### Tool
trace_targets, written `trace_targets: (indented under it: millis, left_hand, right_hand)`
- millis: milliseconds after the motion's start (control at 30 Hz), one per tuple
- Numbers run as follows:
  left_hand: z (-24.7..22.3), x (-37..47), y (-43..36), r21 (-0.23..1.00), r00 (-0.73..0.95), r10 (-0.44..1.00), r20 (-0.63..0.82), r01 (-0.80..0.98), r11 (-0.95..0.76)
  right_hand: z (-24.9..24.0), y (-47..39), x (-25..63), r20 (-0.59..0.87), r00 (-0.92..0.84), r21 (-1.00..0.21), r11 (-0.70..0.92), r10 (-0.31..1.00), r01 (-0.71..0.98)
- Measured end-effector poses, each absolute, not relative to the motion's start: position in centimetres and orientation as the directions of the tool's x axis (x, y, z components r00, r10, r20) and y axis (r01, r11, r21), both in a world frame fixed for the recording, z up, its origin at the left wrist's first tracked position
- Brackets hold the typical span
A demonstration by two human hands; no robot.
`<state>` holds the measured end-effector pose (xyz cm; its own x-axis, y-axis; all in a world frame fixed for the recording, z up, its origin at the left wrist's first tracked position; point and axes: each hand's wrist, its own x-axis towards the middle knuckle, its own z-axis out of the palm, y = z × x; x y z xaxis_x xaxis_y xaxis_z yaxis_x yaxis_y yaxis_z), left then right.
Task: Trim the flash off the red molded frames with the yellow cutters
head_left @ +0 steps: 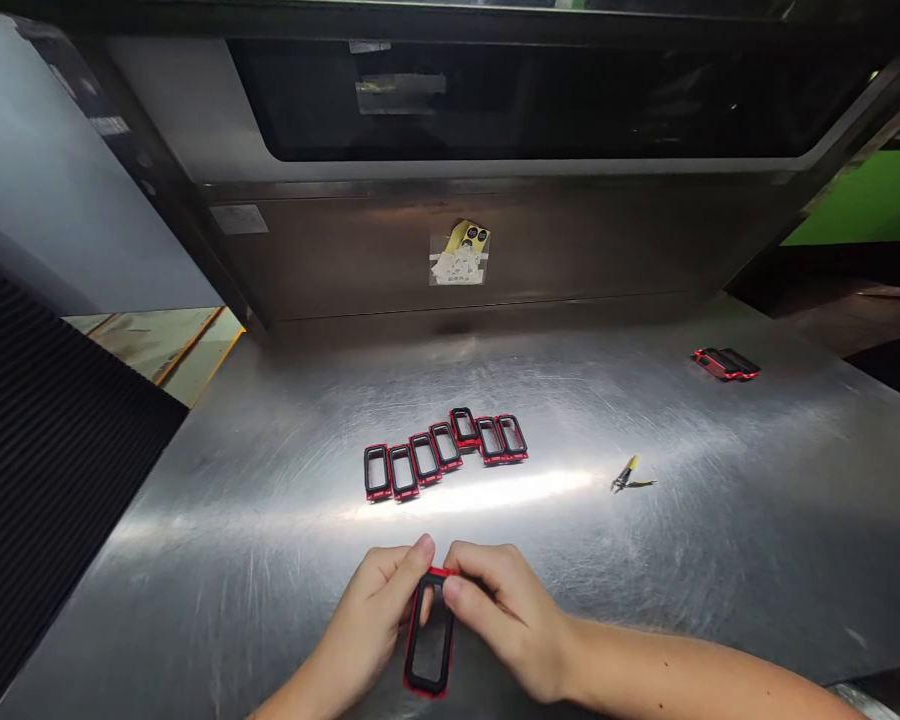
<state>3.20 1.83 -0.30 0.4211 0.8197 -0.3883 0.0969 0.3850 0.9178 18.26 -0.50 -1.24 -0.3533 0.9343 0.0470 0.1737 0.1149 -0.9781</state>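
A red and black rectangular frame is held upright, its long side toward me, near the front of the metal table. My left hand is closed on its upper left side, the thumb by the top corner. My right hand pinches the upper right corner. Beyond my hands, several similar red and black frames stand in a slanting row. Yellow and black pliers lie with handles spread, right of the row.
On the metal table, more red and black frames lie at the far right. A plastic bag with yellow labels hangs on the back panel. A black ribbed surface borders the left.
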Motion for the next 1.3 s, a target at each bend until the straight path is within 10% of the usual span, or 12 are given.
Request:
trace_targets:
  millis: [1300]
  left_hand:
    - [0.35,3.09,1.5,0.933,0.395,0.864,-0.312,0.302,0.199]
  right_hand:
    - [-1.0,-0.16,18.48,0.062,-0.356,-0.976,0.131,0.933,0.173]
